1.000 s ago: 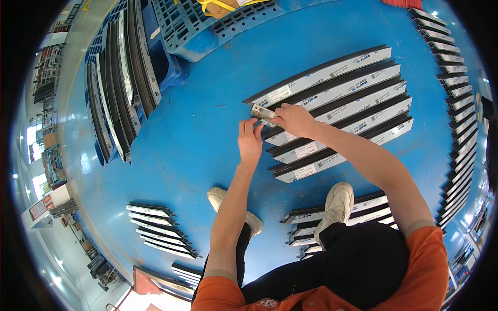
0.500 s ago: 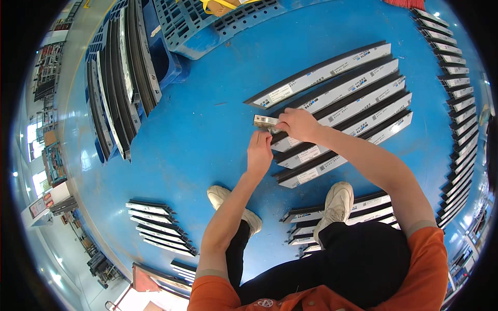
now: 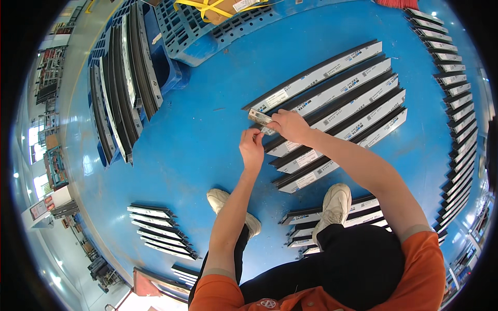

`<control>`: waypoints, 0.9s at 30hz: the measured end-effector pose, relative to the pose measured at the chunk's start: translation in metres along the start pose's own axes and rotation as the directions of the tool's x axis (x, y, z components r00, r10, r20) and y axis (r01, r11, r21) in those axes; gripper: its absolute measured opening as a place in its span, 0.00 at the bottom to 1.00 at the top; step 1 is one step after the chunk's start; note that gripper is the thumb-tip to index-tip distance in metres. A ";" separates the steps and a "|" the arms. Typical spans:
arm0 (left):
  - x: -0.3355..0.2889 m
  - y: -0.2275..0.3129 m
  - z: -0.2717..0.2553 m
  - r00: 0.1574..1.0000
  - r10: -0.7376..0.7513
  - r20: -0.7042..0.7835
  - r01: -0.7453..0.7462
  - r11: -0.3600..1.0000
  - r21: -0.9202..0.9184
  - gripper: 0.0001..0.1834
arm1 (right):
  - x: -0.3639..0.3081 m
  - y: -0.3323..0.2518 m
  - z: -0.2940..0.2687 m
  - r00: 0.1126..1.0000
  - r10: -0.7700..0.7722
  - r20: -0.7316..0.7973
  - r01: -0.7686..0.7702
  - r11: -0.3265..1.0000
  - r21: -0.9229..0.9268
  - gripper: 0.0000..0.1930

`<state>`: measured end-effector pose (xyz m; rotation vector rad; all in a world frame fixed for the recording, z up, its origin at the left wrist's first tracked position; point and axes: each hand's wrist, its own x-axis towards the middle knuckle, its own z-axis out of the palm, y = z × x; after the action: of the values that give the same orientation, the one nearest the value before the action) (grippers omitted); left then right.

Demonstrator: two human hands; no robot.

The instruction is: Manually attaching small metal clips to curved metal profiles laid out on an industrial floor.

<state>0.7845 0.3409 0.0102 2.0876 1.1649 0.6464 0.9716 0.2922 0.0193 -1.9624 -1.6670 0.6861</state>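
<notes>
My right hand (image 3: pixel 291 126) grips a small silvery metal bracket (image 3: pixel 259 116) with a hole near its outer end. The bracket hangs over the left ends of several long dark profiles with white labelled faces, such as the farthest profile (image 3: pixel 321 74). Just below the bracket, my left hand (image 3: pixel 252 149) is closed in a pinch, its fingertips close to the bracket's lower side. What those fingertips hold is too small to make out. The nearest profile of this row (image 3: pixel 340 150) lies in front of my shoes.
Long profiles rest on a blue pallet (image 3: pixel 181 39) and rack at the far left. A shorter stack (image 3: pixel 161 228) lies at the near left. Another group (image 3: pixel 306 228) is by my right shoe (image 3: pixel 334 207). A long row of profiles (image 3: pixel 456 103) lines the right side.
The bracket has tilted, its outer end now pointing up and left. Both hands have shifted slightly left, and the view has moved a little.
</notes>
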 end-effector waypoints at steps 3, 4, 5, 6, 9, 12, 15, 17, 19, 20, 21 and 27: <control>0.012 0.001 0.004 0.996 -0.078 -0.036 0.076 0.997 -0.029 0.08 | 0.009 0.006 0.001 1.000 0.003 -0.002 -0.003 0.998 0.056 0.15; 0.014 0.000 0.005 0.991 -0.121 -0.049 0.119 0.992 -0.044 0.08 | 0.010 0.008 0.003 1.000 0.007 0.002 -0.007 0.996 0.087 0.16; 0.014 -0.001 0.007 0.984 -0.167 -0.060 0.164 0.985 -0.058 0.08 | 0.011 0.010 0.006 1.000 0.012 0.008 -0.013 0.993 0.119 0.17; 0.017 0.002 0.004 0.985 -0.160 -0.070 0.156 0.986 -0.058 0.08 | 0.013 0.010 0.005 1.000 0.003 0.001 -0.003 0.993 0.116 0.17; 0.023 0.011 0.001 0.960 -0.269 -0.081 0.255 0.955 -0.151 0.09 | 0.015 0.016 0.002 0.999 -0.043 0.017 0.043 0.998 0.041 0.13; 0.022 0.016 0.005 0.945 -0.315 -0.087 0.294 0.936 -0.193 0.08 | 0.016 0.019 0.003 0.997 -0.053 0.049 0.052 0.998 0.021 0.13; 0.027 0.021 0.008 0.943 -0.314 -0.113 0.283 0.931 -0.231 0.07 | 0.020 0.018 0.000 0.995 -0.042 0.094 0.040 0.999 0.023 0.16; 0.025 0.019 0.009 0.953 -0.283 -0.105 0.262 0.949 -0.176 0.06 | 0.019 0.020 -0.001 0.993 -0.051 0.110 0.047 0.998 0.037 0.16; 0.027 0.016 0.008 0.975 -0.204 -0.088 0.199 0.978 -0.065 0.05 | 0.020 0.023 -0.003 0.989 -0.074 0.126 0.066 0.996 0.064 0.16; 0.027 0.015 0.007 0.983 -0.164 -0.076 0.164 0.986 -0.010 0.05 | 0.020 0.023 -0.004 0.987 -0.085 0.133 0.076 0.994 0.077 0.16; 0.026 0.014 0.007 0.983 -0.169 -0.073 0.169 0.986 -0.009 0.05 | 0.020 0.023 -0.005 0.987 -0.083 0.138 0.073 0.994 0.080 0.16; 0.028 0.008 0.006 0.980 -0.185 -0.076 0.186 0.983 0.006 0.05 | 0.020 0.022 -0.009 0.984 -0.078 0.162 0.061 0.993 0.104 0.15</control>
<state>0.8063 0.3602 0.0151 1.9501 1.3896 0.6347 0.9970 0.3087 0.0104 -1.8122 -1.7537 0.9087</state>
